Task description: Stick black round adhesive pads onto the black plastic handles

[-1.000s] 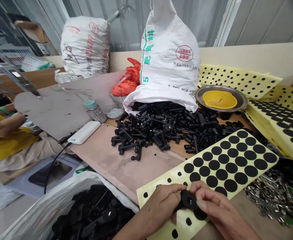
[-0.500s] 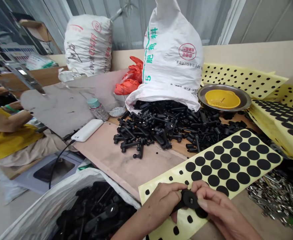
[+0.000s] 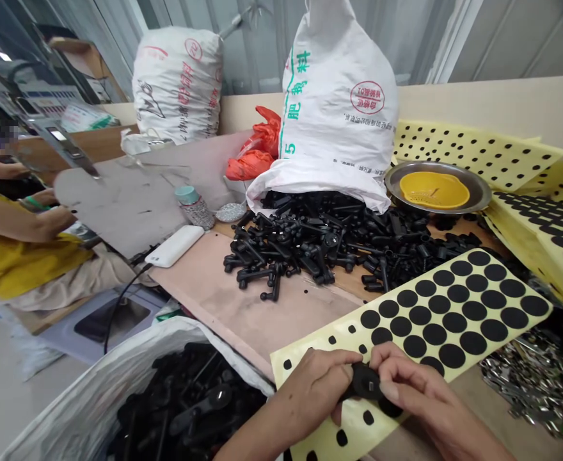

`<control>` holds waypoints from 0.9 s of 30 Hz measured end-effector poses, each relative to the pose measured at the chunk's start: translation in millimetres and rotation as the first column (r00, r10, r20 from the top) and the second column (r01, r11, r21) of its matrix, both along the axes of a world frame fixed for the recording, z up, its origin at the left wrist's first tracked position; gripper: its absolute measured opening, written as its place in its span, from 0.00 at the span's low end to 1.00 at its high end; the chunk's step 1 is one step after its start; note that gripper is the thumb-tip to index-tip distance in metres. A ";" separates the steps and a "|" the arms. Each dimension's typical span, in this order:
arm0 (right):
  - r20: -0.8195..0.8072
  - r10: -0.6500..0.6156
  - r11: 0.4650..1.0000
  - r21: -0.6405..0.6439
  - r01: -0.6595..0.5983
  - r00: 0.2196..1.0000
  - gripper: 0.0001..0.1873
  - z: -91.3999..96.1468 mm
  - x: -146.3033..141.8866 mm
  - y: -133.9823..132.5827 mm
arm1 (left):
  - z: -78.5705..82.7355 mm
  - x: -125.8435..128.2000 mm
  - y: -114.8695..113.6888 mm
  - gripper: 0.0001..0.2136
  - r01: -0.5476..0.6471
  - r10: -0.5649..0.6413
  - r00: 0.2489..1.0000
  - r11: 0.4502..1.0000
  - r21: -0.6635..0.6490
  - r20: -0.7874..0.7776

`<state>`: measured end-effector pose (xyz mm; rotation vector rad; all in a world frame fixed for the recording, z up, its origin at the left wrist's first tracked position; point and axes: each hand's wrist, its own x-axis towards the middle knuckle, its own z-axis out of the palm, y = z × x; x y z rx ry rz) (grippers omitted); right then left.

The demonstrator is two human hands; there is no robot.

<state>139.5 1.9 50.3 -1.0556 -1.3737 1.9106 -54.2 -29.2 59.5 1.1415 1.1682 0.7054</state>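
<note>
Left hand (image 3: 310,387) and right hand (image 3: 413,381) pinch the same black disc-ended part (image 3: 364,382), each grip closed, over a yellow sheet (image 3: 356,422); a parts heap (image 3: 305,240) lies on the desk (image 3: 214,275)

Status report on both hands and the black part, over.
Left hand holds black part. Right hand pinches its edge. Yellow dotted sheet beneath. Fingers partly cover the part.

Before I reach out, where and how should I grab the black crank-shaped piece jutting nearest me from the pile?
Probably pinch the crank-shaped piece across its long shank, from your near side with the closer left hand. Its bent end juts toward you over the pink board, while the pile crowds its far end.
</note>
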 end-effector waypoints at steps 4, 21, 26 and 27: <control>-0.002 0.022 0.998 0.058 -0.022 1.000 0.14 -2.0 -1.9 2.2 | 1.3 -0.5 -0.6 0.14 0.007 -0.007 1.000 0.999 0.033 -0.007; 0.005 0.009 1.000 -0.004 -0.009 1.000 0.14 -0.8 -4.4 4.4 | -6.2 4.0 4.8 0.15 -0.008 0.018 0.996 0.994 -0.111 0.090; 0.042 -0.055 0.992 0.118 0.050 0.998 0.16 -6.4 -9.0 0.2 | -13.8 5.3 4.2 0.13 -0.038 0.039 0.999 0.997 -0.065 0.021; 0.042 -0.062 0.990 0.132 0.056 0.997 0.16 -7.8 -9.3 -0.3 | -14.0 5.4 4.0 0.13 -0.038 0.038 0.999 0.998 -0.044 0.012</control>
